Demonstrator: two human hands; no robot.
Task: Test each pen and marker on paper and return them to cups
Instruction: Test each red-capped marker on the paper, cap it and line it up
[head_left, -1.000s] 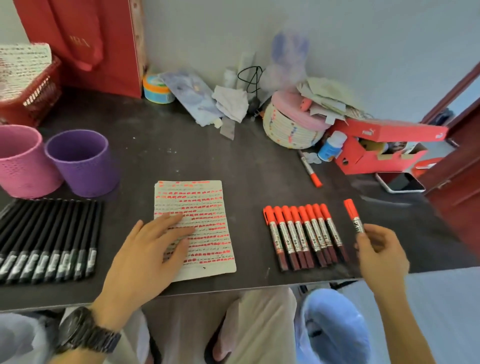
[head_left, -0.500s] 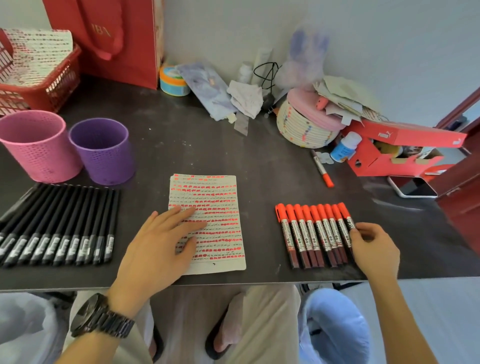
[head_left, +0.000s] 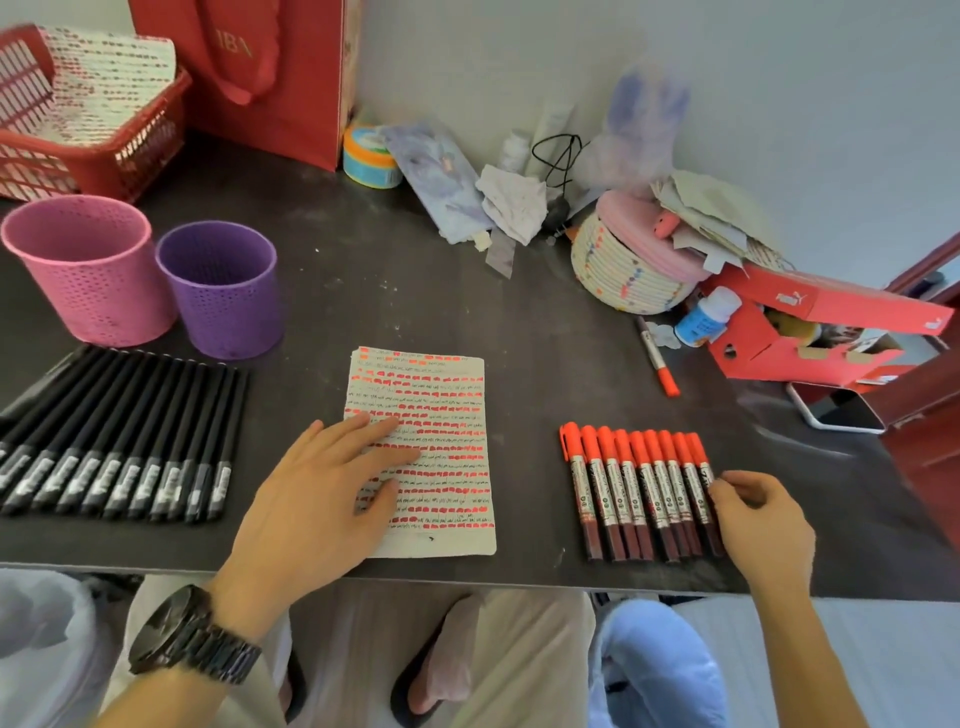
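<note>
Orange-capped markers lie in a tight row on the bench, right of the paper. Your right hand sits at the row's right end, fingers curled against the last one; whether it pinches it, you cannot tell. Your left hand lies flat on the paper, fingers straight. Black pens lie in a row at left, just before the pink cup and purple cup.

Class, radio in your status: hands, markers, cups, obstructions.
Left hand flat on paper. Right hand at end marker, grip unclear. Pens and markers in rows, not in cups. Nothing blocks the cups.
</note>
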